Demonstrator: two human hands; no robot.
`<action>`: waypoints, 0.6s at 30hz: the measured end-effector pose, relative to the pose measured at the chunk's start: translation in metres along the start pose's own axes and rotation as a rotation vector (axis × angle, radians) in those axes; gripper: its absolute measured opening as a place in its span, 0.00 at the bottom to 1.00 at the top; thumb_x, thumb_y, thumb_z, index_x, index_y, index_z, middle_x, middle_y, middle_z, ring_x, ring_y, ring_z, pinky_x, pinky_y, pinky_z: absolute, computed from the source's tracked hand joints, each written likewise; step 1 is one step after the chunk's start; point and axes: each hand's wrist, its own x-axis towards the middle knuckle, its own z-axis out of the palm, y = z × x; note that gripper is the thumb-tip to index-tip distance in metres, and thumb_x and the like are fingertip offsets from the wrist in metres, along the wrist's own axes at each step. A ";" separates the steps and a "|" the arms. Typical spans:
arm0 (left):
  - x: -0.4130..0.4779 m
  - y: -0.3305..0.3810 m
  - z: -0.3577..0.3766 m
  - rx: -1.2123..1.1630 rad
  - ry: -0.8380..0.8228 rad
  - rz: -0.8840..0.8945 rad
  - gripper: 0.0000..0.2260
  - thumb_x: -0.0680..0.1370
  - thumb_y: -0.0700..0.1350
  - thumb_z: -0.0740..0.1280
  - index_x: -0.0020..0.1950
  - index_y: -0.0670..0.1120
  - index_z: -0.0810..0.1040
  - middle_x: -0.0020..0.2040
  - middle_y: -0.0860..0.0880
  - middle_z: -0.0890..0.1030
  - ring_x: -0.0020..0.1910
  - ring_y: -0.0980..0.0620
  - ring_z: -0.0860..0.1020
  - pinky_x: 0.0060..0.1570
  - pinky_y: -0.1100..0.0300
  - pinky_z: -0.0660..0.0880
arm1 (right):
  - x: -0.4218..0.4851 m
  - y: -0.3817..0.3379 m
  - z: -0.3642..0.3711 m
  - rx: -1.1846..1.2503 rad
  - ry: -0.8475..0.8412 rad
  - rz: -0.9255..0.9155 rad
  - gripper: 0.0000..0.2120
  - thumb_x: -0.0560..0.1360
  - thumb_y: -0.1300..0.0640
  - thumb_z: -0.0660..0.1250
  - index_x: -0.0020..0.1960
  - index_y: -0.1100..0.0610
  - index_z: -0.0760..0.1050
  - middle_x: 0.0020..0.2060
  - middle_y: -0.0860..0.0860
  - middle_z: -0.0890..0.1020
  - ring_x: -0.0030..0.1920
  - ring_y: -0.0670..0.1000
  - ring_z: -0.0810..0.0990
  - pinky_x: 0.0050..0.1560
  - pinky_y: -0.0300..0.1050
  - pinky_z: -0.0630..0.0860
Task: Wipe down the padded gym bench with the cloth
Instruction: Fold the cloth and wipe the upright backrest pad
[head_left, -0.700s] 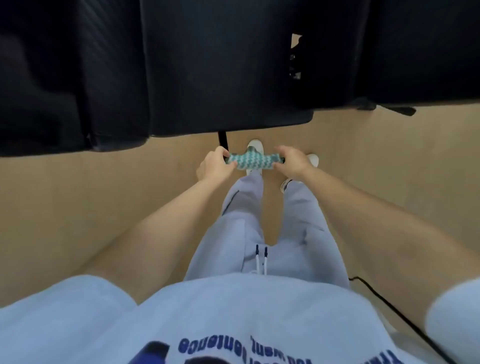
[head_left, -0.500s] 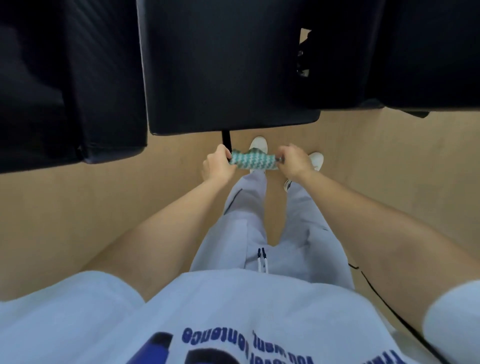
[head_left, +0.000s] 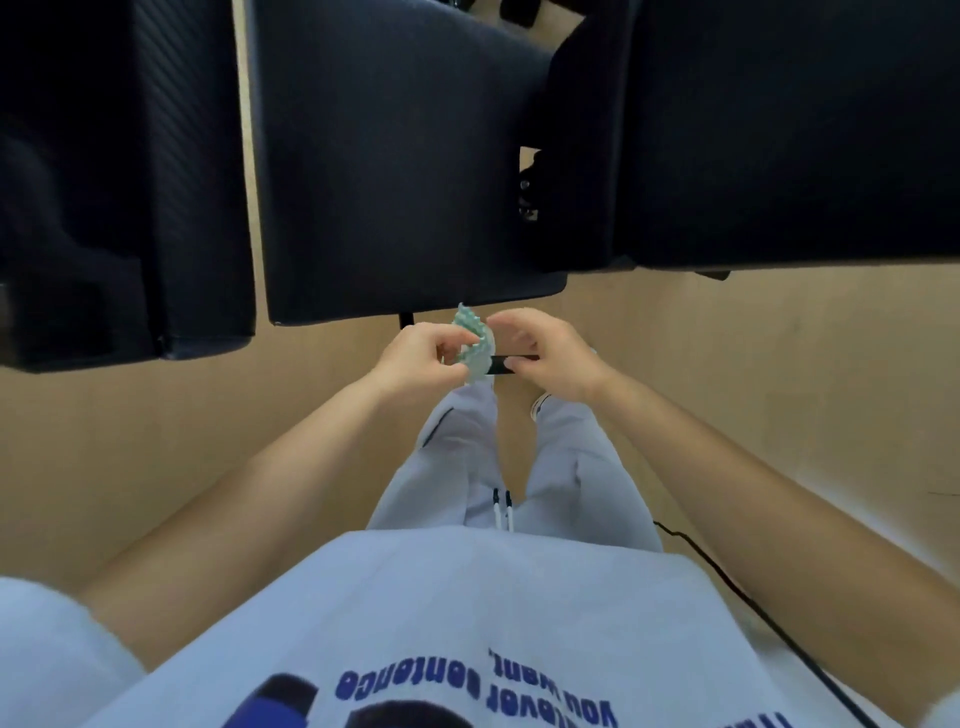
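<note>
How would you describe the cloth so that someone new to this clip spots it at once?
Start at the near edge of the middle black bench pad; just below it, above the grey trousers, the two hands meet. The cloth is the small crumpled teal-and-white patterned piece pinched in the left hand, the only patterned, coloured thing against tan floor and black padding.

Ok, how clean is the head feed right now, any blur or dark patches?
Head view: the cloth and both hands, left hand, right hand, are motion-smeared; the black bench pads are underexposed, nearly featureless; wide-angle bending at the edges.
</note>
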 end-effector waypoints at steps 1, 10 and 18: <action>-0.003 0.014 -0.004 0.007 -0.016 0.051 0.17 0.73 0.40 0.71 0.60 0.53 0.85 0.40 0.52 0.81 0.36 0.55 0.74 0.40 0.58 0.72 | -0.007 -0.006 -0.007 -0.026 -0.008 -0.048 0.29 0.74 0.70 0.72 0.73 0.53 0.73 0.68 0.49 0.76 0.64 0.49 0.75 0.67 0.45 0.73; -0.041 0.156 -0.029 -0.031 -0.057 0.350 0.13 0.73 0.45 0.63 0.52 0.53 0.84 0.42 0.40 0.82 0.41 0.36 0.78 0.43 0.42 0.78 | -0.071 -0.041 -0.093 -0.211 0.224 -0.197 0.09 0.75 0.59 0.75 0.53 0.55 0.80 0.56 0.47 0.79 0.46 0.44 0.77 0.46 0.46 0.77; -0.073 0.256 -0.039 -0.051 -0.041 0.570 0.18 0.76 0.37 0.59 0.53 0.55 0.84 0.45 0.56 0.80 0.44 0.49 0.78 0.42 0.57 0.75 | -0.166 -0.072 -0.173 0.072 0.339 -0.207 0.14 0.72 0.56 0.79 0.45 0.56 0.73 0.39 0.51 0.82 0.35 0.54 0.79 0.33 0.46 0.73</action>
